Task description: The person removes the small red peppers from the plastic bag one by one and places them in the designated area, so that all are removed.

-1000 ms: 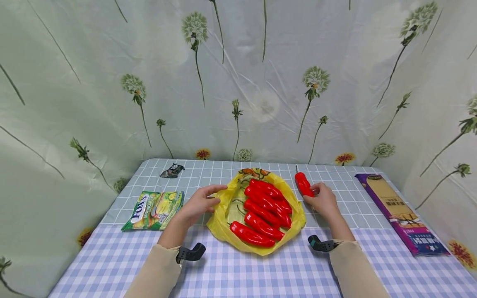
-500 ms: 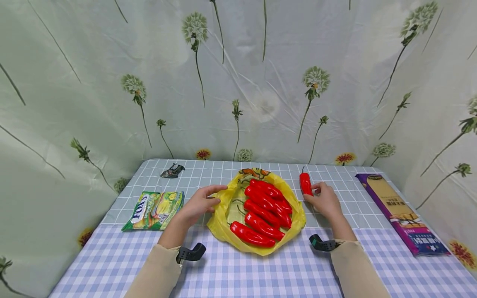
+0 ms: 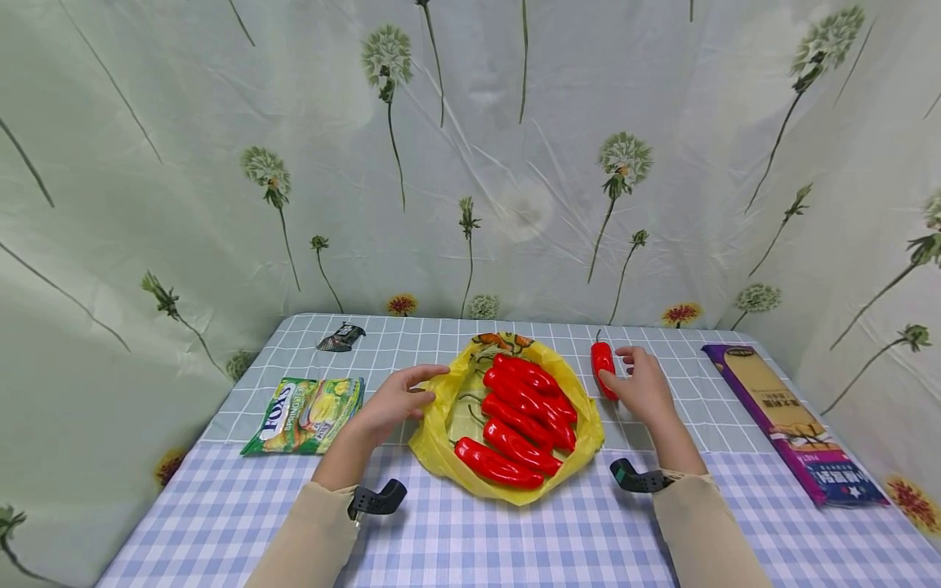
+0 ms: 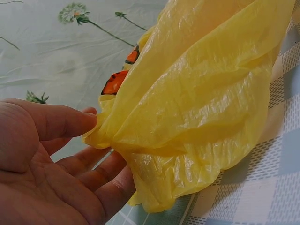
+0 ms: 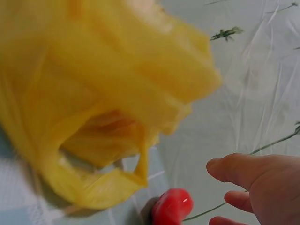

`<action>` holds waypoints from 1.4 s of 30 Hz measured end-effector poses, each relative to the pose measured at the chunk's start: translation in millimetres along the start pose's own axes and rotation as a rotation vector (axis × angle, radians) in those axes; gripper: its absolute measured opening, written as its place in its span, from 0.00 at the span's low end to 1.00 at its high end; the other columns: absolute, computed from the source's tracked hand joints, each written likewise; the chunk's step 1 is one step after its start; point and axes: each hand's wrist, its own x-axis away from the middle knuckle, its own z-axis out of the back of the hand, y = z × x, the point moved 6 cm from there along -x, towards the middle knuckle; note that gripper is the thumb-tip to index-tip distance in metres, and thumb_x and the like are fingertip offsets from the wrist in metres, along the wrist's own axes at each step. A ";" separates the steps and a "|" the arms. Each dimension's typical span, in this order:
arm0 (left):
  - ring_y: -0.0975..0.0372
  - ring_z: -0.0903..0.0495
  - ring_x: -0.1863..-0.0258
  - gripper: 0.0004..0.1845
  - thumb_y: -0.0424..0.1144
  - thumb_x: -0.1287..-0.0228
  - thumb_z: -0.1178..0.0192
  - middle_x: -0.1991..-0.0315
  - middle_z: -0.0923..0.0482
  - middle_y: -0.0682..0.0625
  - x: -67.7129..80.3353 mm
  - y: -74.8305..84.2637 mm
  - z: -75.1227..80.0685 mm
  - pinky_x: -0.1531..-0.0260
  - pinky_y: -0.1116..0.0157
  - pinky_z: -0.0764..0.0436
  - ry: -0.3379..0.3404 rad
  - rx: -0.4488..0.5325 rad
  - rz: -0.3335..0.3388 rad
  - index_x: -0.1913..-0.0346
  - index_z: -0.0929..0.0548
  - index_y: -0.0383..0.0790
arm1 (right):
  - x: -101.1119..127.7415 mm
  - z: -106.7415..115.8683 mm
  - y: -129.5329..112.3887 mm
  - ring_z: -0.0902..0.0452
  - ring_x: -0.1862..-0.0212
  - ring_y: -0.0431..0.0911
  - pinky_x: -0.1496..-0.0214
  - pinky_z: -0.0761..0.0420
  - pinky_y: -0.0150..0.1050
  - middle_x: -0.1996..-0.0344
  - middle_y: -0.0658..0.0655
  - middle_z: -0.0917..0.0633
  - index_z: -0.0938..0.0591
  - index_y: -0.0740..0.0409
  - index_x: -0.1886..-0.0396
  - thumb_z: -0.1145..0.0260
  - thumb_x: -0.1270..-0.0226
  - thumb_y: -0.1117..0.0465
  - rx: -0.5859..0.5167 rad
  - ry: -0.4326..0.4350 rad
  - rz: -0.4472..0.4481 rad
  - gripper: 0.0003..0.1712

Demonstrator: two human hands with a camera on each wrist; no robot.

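At the centre of the head view a yellow plastic bag (image 3: 434, 457) lies with its mouth spread wide. Several red peppers (image 3: 500, 463) with thin stems rest inside it. The left hand (image 3: 390, 408) pinches the bag's left edge between thumb and fingers; the left wrist view shows the thumb (image 4: 70, 121) on the gathered yellow film. Right of the bag, a single red pepper (image 3: 601, 359) lies on the cloth, stem pointing away. Beside it is the right hand (image 3: 647, 392), its thumb and fingers spread; the right wrist view shows a gap between hand and pepper (image 5: 173, 206).
A green FOX'S packet (image 3: 305, 415) lies left of the left hand. Behind it is a small black wrapper (image 3: 341, 336). A long purple and tan package (image 3: 790, 420) lies at the right edge. A floral curtain (image 3: 529, 163) stands behind the table.
The right hand has turned the single pepper from slanted to nearly straight, then let go of it, fingers now spread apart. The left hand and the bag have stayed put.
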 end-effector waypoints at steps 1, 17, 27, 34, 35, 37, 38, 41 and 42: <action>0.59 0.23 0.51 0.25 0.28 0.31 0.48 0.29 0.31 0.41 0.0 -0.1 0.1 0.65 0.69 0.22 -0.002 -0.001 0.001 0.31 0.26 0.41 | 0.1 0.8 -2.1 0.34 0.35 0.64 0.39 0.21 0.57 0.35 0.71 0.31 0.35 0.63 0.30 0.34 0.34 0.54 -0.004 0.000 0.009 0.37; 0.58 0.23 0.48 0.25 0.29 0.31 0.47 0.29 0.31 0.43 -0.9 -0.2 0.1 0.63 0.67 0.20 0.005 0.004 0.001 0.32 0.25 0.44 | 19.2 8.5 -55.4 0.33 0.34 0.62 0.38 0.22 0.58 0.35 0.68 0.30 0.32 0.60 0.31 0.33 0.33 0.58 -0.099 -0.006 0.226 0.33; 0.58 0.23 0.48 0.25 0.29 0.30 0.47 0.29 0.31 0.43 -0.3 -0.1 1.5 0.63 0.67 0.20 0.011 0.001 0.000 0.32 0.25 0.44 | 35.6 -5.9 -87.9 0.30 0.35 0.61 0.36 0.24 0.58 0.35 0.64 0.28 0.29 0.59 0.34 0.34 0.33 0.61 -0.227 -0.076 0.335 0.29; 0.58 0.22 0.47 0.24 0.29 0.30 0.48 0.29 0.30 0.43 0.0 -1.3 1.5 0.62 0.66 0.20 0.019 0.006 0.001 0.32 0.25 0.44 | 41.5 -27.3 -99.2 0.28 0.35 0.59 0.37 0.22 0.56 0.35 0.62 0.27 0.28 0.56 0.35 0.32 0.35 0.61 -0.282 -0.162 0.343 0.28; 0.58 0.22 0.47 0.24 0.29 0.30 0.48 0.29 0.30 0.43 -0.2 -1.6 1.5 0.62 0.66 0.20 0.019 0.005 0.001 0.32 0.25 0.44 | 42.4 -30.0 -100.3 0.28 0.35 0.59 0.37 0.22 0.56 0.35 0.62 0.27 0.28 0.56 0.35 0.32 0.35 0.62 -0.283 -0.172 0.344 0.29; 0.58 0.23 0.47 0.24 0.29 0.30 0.48 0.29 0.30 0.44 -0.7 -2.1 1.6 0.62 0.66 0.20 0.018 0.003 0.001 0.32 0.25 0.44 | 44.1 -35.1 -102.5 0.28 0.35 0.59 0.38 0.21 0.56 0.35 0.62 0.26 0.28 0.55 0.36 0.31 0.35 0.62 -0.277 -0.189 0.350 0.29; 0.58 0.23 0.47 0.24 0.29 0.30 0.48 0.29 0.30 0.44 -0.9 -2.3 1.7 0.62 0.66 0.20 0.017 0.002 0.001 0.32 0.25 0.45 | 44.8 -37.5 -103.5 0.27 0.35 0.59 0.39 0.21 0.55 0.35 0.62 0.26 0.28 0.55 0.36 0.31 0.36 0.62 -0.274 -0.196 0.354 0.29; 0.57 0.22 0.47 0.24 0.30 0.29 0.48 0.29 0.30 0.44 -1.1 -2.4 1.9 0.61 0.66 0.19 0.016 0.000 0.002 0.32 0.25 0.45 | 47.1 -44.0 -106.2 0.26 0.36 0.58 0.39 0.20 0.54 0.36 0.61 0.25 0.27 0.54 0.36 0.31 0.36 0.61 -0.251 -0.212 0.363 0.29; 0.57 0.22 0.46 0.24 0.30 0.29 0.48 0.29 0.30 0.44 -1.1 -2.3 1.9 0.61 0.66 0.19 0.015 -0.001 0.003 0.32 0.25 0.45 | 47.9 -45.9 -106.9 0.26 0.36 0.58 0.40 0.19 0.54 0.36 0.61 0.25 0.27 0.53 0.36 0.31 0.36 0.61 -0.239 -0.215 0.370 0.29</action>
